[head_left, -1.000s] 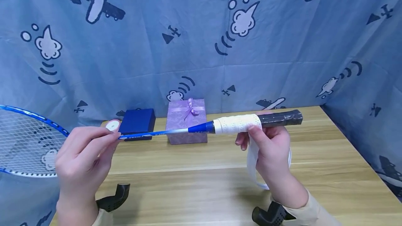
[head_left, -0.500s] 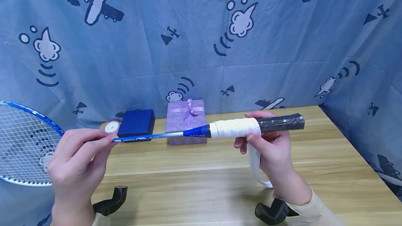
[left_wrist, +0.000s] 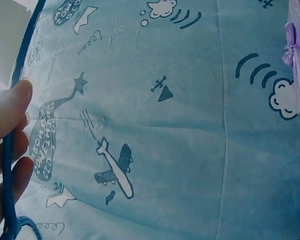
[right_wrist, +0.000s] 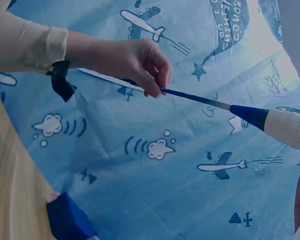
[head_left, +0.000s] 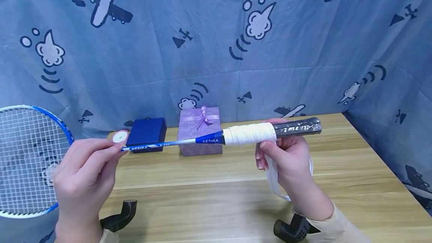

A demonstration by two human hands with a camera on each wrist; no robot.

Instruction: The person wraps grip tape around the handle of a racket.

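A blue and white badminton racket [head_left: 187,142] is held level above the table, its strung head at the far left. My left hand [head_left: 84,175] pinches the thin shaft between thumb and fingers; the left wrist view shows the shaft [left_wrist: 7,185] against those fingers. White perforated grip tape [head_left: 249,133] covers the part of the handle nearest the cone. Beyond it the black handle end [head_left: 298,127] shows bare. My right hand [head_left: 290,156] holds the tape at the last wrap, thumb below the handle and fingers partly hidden behind it. A loose tape tail [head_left: 275,183] hangs from that hand.
At the back of the wooden table [head_left: 202,205] stand a blue box [head_left: 147,132] and a purple gift box [head_left: 199,123] with a ribbon bow. A small white tape roll [head_left: 120,136] lies left of the blue box. A patterned blue curtain [head_left: 216,63] hangs behind.
The racket has turned about its length: the strings now face the camera more and the shaft lettering shows. The handle dipped slightly, then rose. The left hand shifted a little left.
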